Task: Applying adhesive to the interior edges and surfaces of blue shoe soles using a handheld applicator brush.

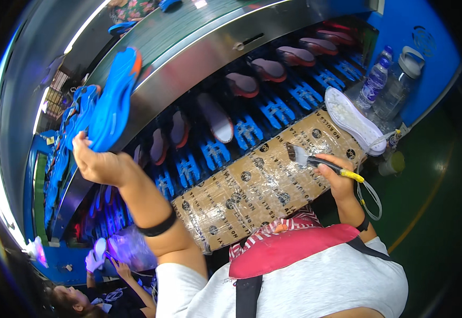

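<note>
My left hand [94, 159] is raised at the left and grips a bright blue shoe sole [115, 98] by its lower end, its orange tip pointing up toward the steel conveyor edge [199, 69]. My right hand [337, 177] holds a brush [316, 160] with a black and yellow handle, bristles pointing left over the cardboard work surface [263, 180] wrapped in clear film. A white sole [353, 119] lies at the right end of that surface.
Below the conveyor, blue racks [276, 108] carry several soles with grey and red faces. More blue soles [61, 153] stack at the far left. Two plastic bottles [385, 79] stand at the right. Another person [103, 286] works at the lower left.
</note>
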The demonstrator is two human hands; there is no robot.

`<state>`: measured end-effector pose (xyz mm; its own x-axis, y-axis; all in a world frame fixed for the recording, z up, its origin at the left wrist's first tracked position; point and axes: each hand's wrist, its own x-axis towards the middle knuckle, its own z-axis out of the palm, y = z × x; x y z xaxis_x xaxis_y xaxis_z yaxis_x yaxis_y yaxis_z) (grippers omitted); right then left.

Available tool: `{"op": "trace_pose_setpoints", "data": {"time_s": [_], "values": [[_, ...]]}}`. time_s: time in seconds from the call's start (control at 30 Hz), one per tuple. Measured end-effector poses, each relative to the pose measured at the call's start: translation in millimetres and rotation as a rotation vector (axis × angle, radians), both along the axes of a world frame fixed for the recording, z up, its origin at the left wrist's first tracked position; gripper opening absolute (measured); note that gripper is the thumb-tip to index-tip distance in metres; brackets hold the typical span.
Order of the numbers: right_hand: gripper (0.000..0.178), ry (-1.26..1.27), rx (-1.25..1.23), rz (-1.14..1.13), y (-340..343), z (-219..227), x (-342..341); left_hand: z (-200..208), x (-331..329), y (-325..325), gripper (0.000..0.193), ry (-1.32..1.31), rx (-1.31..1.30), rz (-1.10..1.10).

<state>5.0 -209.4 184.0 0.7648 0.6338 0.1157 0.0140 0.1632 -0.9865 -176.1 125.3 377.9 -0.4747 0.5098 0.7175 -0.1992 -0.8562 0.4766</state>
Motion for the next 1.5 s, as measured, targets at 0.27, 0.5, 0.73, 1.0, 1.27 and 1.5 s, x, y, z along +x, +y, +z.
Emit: {"op": "trace_pose_setpoints", "data": {"time_s": [0.27, 0.5, 0.73, 1.0, 1.27, 1.5], "values": [[0.028, 0.023, 0.081, 0.0, 0.3, -3.6, -9.3, -23.4, -9.1, -26.2, 0.078, -0.524, -0.357, -2.006], [0.027, 0.008, 0.046, 0.028, 3.8, -4.3, -15.1, -72.1, -3.2, -47.4, 0.096, -0.247, -0.336, -2.097], [0.028, 0.006, 0.043, -0.031, 9.9, 12.4, -17.6, -141.0, -8.2, -93.9, 0.083, 0.036, -0.53, -2.114], [0.023, -0.317, 0.03, 0.205, 34.4, 72.1, -42.3, -224.6, -19.9, -136.0, 0.075, -0.02, -0.952, -2.037], [0.023, -0.953, 0.165, -0.01, 87.7, 56.0, -68.6, -245.1, -33.8, -161.5, 0.059, -0.014, -1.267, -1.821], [0.026, -0.72, 0.349, 0.53, 78.2, 56.3, -72.1, -262.5, -48.6, -137.7, 0.056, -0.069, -1.133, -1.912]]}}
